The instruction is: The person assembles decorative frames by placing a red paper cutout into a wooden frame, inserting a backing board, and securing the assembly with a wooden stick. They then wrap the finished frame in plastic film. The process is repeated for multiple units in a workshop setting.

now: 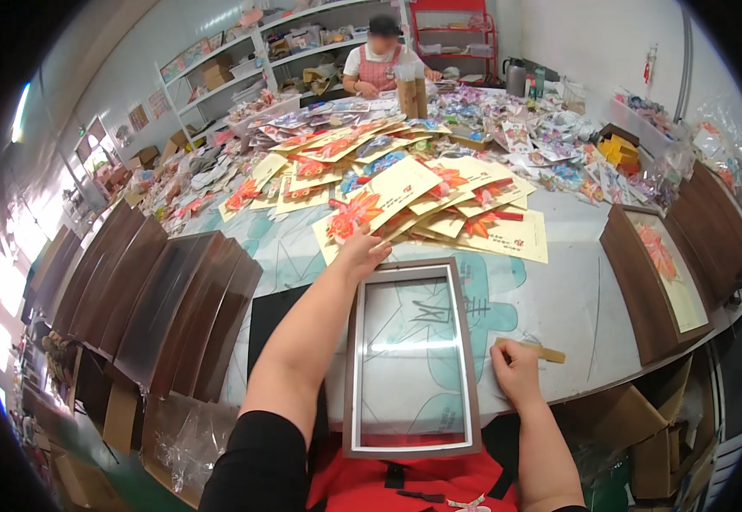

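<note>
Centre: left hand [364,253] at card [352,217], grip unclear; lower right: right fist [515,372] round stick [550,352]; frame [469,367] between, seemingly for reach.

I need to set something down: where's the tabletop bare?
Widest bare tabletop: between the near frame, cream cards, right hand and framed picture. A smaller patch lies between cards and brown frames at left. Crowded: far half, heaped with assorted items.

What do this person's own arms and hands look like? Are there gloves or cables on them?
The left hand and right hand are bare, with no gloves, cables or watches visible. The forearms are uncovered. The left sleeve is black and short; only a dark sliver of the right sleeve shows at the lower edge.
</note>
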`<state>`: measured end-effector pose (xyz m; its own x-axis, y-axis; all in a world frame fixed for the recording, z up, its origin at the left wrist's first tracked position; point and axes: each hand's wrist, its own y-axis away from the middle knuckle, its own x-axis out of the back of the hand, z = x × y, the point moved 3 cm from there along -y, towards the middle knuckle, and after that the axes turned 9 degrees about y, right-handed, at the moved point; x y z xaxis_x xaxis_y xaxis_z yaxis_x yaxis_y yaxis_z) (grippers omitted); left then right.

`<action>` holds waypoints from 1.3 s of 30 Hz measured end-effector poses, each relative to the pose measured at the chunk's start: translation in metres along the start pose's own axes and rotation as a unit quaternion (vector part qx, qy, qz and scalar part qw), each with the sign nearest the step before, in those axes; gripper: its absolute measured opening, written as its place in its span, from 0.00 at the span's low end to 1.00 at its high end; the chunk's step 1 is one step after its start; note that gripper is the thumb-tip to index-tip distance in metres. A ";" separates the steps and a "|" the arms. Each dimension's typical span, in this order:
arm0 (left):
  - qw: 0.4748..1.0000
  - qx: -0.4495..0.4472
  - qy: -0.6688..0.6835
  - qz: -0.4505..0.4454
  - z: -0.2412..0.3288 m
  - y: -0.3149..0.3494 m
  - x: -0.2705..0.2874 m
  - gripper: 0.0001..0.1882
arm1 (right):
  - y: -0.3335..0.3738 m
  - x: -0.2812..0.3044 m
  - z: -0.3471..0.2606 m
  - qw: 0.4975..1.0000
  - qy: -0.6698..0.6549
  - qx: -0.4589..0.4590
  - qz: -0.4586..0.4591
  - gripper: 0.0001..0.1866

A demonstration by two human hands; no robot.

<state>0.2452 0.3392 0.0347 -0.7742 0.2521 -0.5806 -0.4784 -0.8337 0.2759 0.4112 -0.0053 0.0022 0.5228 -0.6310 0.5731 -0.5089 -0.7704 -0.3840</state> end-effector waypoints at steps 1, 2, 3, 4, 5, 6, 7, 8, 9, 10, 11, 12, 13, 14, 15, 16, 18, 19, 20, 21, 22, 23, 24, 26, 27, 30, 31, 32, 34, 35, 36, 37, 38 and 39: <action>0.998 0.006 0.051 0.026 -0.003 -0.014 -0.006 0.28 | 0.000 0.001 -0.002 1.000 -0.008 0.004 0.004 0.08; 0.993 0.012 0.103 0.053 -0.006 -0.026 -0.009 0.26 | -0.002 0.002 -0.003 1.000 -0.005 0.009 0.006 0.08; 0.990 0.009 0.132 0.054 -0.004 -0.022 -0.019 0.20 | -0.001 0.003 -0.004 1.000 -0.003 0.009 0.011 0.08; 0.987 0.003 0.147 0.062 -0.006 -0.028 -0.021 0.19 | -0.002 0.004 -0.004 1.000 -0.002 0.010 0.014 0.08; 0.984 -0.003 0.162 0.071 -0.008 -0.039 -0.019 0.18 | -0.003 0.006 -0.004 1.000 0.003 0.001 0.009 0.07; 0.980 -0.010 0.177 0.085 -0.006 -0.039 -0.015 0.17 | -0.002 0.005 -0.005 1.000 0.003 0.004 0.011 0.07; 0.985 -0.020 0.156 0.068 -0.002 -0.039 -0.012 0.16 | -0.002 0.005 -0.006 1.000 0.004 0.006 0.012 0.07; 0.985 -0.047 0.148 0.072 0.002 -0.038 -0.008 0.15 | -0.002 0.004 -0.007 1.000 0.004 0.010 0.013 0.07; 0.984 -0.074 0.140 0.077 0.006 -0.037 -0.003 0.14 | -0.002 0.004 -0.007 1.000 0.004 0.007 0.011 0.07; 0.983 -0.101 0.132 0.082 0.011 -0.035 0.002 0.14 | -0.003 0.004 -0.008 1.000 0.003 0.005 0.009 0.07; 0.984 -0.125 0.115 0.055 0.017 -0.031 0.003 0.20 | -0.003 0.005 -0.006 1.000 0.003 -0.003 0.010 0.07; 0.982 -0.166 0.083 0.036 0.026 -0.026 0.010 0.18 | -0.003 0.004 -0.006 1.000 0.002 -0.001 0.014 0.07; 0.977 -0.206 0.051 0.017 0.038 -0.016 0.018 0.15 | -0.003 0.004 -0.006 1.000 0.000 0.002 0.016 0.07; 0.969 -0.248 0.008 0.023 0.046 -0.006 0.026 0.15 | -0.002 0.002 -0.006 1.000 -0.002 0.005 0.018 0.08; 0.956 -0.288 -0.035 0.030 0.055 0.005 0.030 0.15 | -0.001 0.001 -0.004 1.000 -0.006 0.002 0.017 0.08; 0.939 -0.328 -0.085 0.059 0.063 0.024 0.026 0.16 | -0.001 0.001 -0.001 1.000 -0.006 -0.001 0.017 0.08; 0.901 -0.384 -0.178 0.094 0.086 0.058 0.027 0.18 | -0.001 0.001 0.000 1.000 -0.006 0.001 0.018 0.08; 0.884 -0.401 -0.219 0.101 0.099 0.072 0.032 0.18 | 0.000 0.001 0.000 1.000 -0.004 0.004 0.018 0.08; 0.865 -0.416 -0.261 0.108 0.111 0.087 0.037 0.18 | 0.000 0.001 0.000 1.000 -0.002 0.006 0.018 0.08; 0.834 -0.457 -0.286 0.117 0.122 0.103 0.038 0.14 | 0.000 0.001 0.000 1.000 -0.007 0.006 0.019 0.08; 0.826 -0.460 -0.299 0.127 0.131 0.119 0.038 0.14 | 0.001 0.002 0.000 1.000 -0.011 0.005 0.020 0.09; 0.818 -0.463 -0.312 0.138 0.140 0.136 0.037 0.14 | 0.002 0.003 0.000 1.000 -0.015 0.004 0.021 0.09; 0.810 -0.465 -0.325 0.149 0.147 0.151 0.039 0.14 | 0.002 0.003 0.001 1.000 -0.014 0.008 0.026 0.09; 0.798 -0.464 -0.344 0.173 0.157 0.168 0.052 0.11 | 0.003 0.003 0.002 0.999 -0.013 0.016 0.035 0.09; 0.796 -0.463 -0.350 0.172 0.160 0.175 0.062 0.10 | 0.003 0.004 0.001 0.999 -0.015 0.021 0.034 0.09; 0.803 -0.485 -0.298 0.176 0.174 0.202 0.091 0.08 | 0.002 0.000 0.004 0.999 -0.019 0.034 0.027 0.09; 0.800 -0.507 -0.266 0.176 0.180 0.215 0.097 0.08 | 0.002 0.000 0.001 0.999 -0.020 0.034 0.024 0.09; 0.796 -0.530 -0.235 0.177 0.186 0.231 0.102 0.08 | 0.002 -0.001 0.001 0.999 -0.022 0.035 0.022 0.09; 0.792 -0.553 -0.216 0.145 0.190 0.260 0.095 0.07 | 0.002 0.000 0.007 0.999 -0.021 0.034 0.026 0.09; 0.791 -0.565 -0.195 0.130 0.190 0.270 0.091 0.07 | 0.001 0.003 0.008 0.999 -0.024 0.032 0.029 0.09; 0.790 -0.576 -0.173 0.118 0.189 0.284 0.091 0.08 | 0.000 0.005 0.007 0.999 -0.026 0.032 0.029 0.09; 0.802 -0.570 -0.143 0.108 0.187 0.296 0.090 0.08 | -0.001 0.006 0.002 0.999 -0.028 0.031 0.030 0.08; 0.813 -0.564 -0.112 0.097 0.183 0.308 0.088 0.09 | -0.001 0.008 -0.006 0.998 -0.021 0.039 0.043 0.08; 0.821 -0.558 -0.082 0.085 0.180 0.318 0.085 0.09 | -0.003 0.015 -0.022 0.997 -0.014 0.047 0.055 0.07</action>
<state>-0.0470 0.1841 0.2107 -0.8795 0.0720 -0.4703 0.2497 -0.7715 -0.5852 0.4053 -0.0103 0.0275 0.4870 -0.7140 0.5031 -0.4987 -0.7001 -0.5110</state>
